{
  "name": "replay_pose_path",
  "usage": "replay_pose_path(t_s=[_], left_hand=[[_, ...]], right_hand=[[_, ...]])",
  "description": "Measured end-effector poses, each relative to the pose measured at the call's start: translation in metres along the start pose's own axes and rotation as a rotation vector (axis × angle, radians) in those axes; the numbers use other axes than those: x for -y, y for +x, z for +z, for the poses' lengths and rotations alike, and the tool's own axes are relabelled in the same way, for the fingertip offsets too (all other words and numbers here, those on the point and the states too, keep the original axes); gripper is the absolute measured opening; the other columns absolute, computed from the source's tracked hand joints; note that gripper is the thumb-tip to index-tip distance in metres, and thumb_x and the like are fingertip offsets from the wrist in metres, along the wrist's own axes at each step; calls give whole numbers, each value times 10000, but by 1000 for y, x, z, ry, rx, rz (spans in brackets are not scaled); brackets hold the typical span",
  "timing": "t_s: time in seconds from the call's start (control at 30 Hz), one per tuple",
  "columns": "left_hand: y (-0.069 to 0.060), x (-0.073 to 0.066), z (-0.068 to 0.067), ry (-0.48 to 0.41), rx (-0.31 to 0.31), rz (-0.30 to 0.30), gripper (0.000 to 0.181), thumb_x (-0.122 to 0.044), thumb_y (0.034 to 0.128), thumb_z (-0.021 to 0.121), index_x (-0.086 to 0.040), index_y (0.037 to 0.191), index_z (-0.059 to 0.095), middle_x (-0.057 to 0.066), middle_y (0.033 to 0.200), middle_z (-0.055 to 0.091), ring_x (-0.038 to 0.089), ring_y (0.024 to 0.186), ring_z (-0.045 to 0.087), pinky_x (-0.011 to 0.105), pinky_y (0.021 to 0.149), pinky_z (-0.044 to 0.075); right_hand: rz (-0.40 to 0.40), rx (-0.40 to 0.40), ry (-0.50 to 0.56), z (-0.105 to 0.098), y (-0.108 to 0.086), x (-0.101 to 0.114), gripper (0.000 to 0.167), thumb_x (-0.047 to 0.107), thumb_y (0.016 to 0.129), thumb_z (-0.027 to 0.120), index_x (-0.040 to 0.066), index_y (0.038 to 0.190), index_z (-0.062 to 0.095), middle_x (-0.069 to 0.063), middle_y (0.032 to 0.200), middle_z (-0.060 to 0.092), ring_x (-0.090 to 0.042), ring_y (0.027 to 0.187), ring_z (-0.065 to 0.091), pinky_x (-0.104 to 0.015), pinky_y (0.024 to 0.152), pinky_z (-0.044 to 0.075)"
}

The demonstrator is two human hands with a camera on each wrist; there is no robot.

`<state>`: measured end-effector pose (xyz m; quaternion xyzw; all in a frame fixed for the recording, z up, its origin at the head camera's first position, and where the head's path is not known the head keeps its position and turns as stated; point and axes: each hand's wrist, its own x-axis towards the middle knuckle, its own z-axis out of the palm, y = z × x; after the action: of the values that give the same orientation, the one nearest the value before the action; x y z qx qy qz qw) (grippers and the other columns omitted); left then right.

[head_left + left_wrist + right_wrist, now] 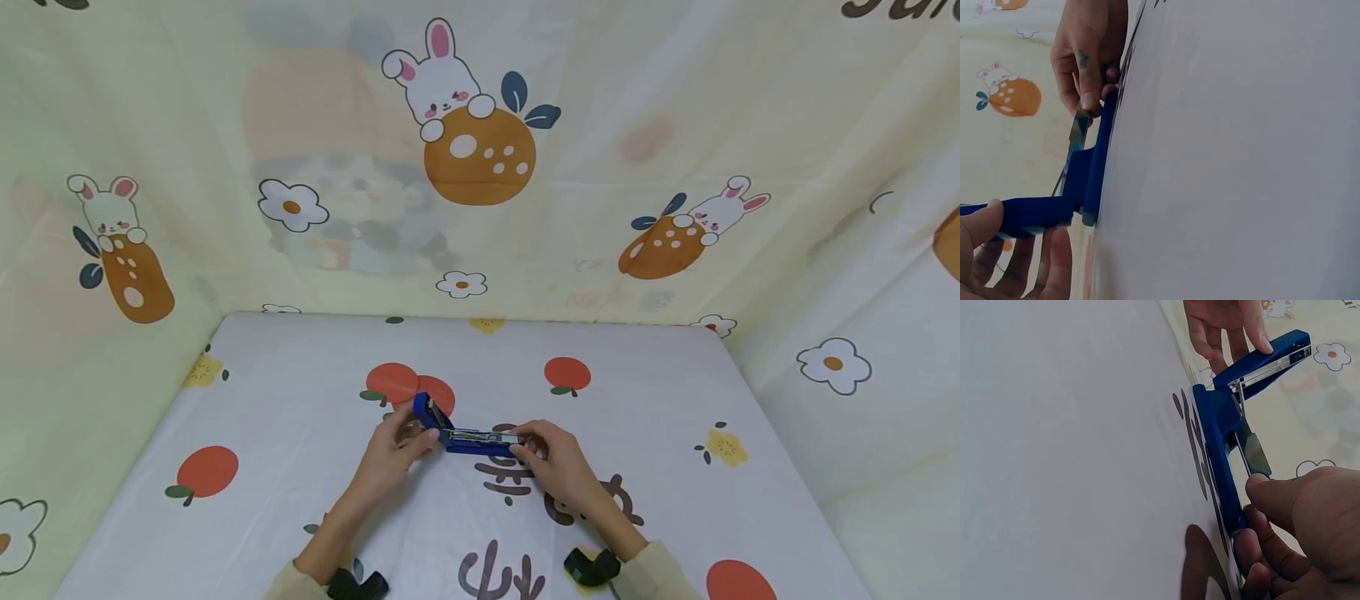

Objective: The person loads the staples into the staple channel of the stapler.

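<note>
"Stapler [452,446]: where, in the head view?"

"Around the middle of the table [315,454]. Its base [483,451] lies lengthwise left to right, hinge [447,433] leftward, lid [423,407] slanting up-left. Left hand [395,452] grips the lid; right hand [561,461] pinches the other end."

"Left wrist?"

"Base runs steeply, hinge lowest; lid points left, in the left hand."

"Right wrist?"

"Lid slants up-right; right hand touches the metal rail [1257,455]."

In the head view, cannot see the brown lettering [506,490] whole behind the blue stapler [480,449]; below it, cannot follow the cream sleeves [667,575] past the bottom edge.
</note>
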<state>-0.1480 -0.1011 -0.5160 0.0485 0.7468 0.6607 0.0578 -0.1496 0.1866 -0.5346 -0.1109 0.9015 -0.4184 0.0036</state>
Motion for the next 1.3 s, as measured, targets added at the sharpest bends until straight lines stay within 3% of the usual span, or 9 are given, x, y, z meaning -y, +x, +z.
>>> replay_pose_path(t_s=[0.27,0.67,1.3], left_hand=[[-1,-6,5,40,-19,8,433,-60,999,714,-104,1420,625,158,1215,716,229,1053,684,311,838,668],[1,-3,9,100,-11,-3,390,-146,1008,728,-210,1385,650,99,1284,716,265,1135,694,282,844,661],[2,-11,19,136,-23,19,402,-169,1000,742,-167,1392,651,84,1163,722,192,1010,656,215,747,582]], right_hand=[[9,14,6,-2,1,1,212,133,957,788,133,1166,756,37,870,620,-82,756,512,-184,654,447],[21,28,13,-3,3,-2,206,137,961,786,138,1165,756,33,862,617,-86,755,514,-183,654,442],[26,26,11,-4,5,-3,206,133,954,792,163,1155,757,36,863,611,-104,773,519,-183,659,446]])
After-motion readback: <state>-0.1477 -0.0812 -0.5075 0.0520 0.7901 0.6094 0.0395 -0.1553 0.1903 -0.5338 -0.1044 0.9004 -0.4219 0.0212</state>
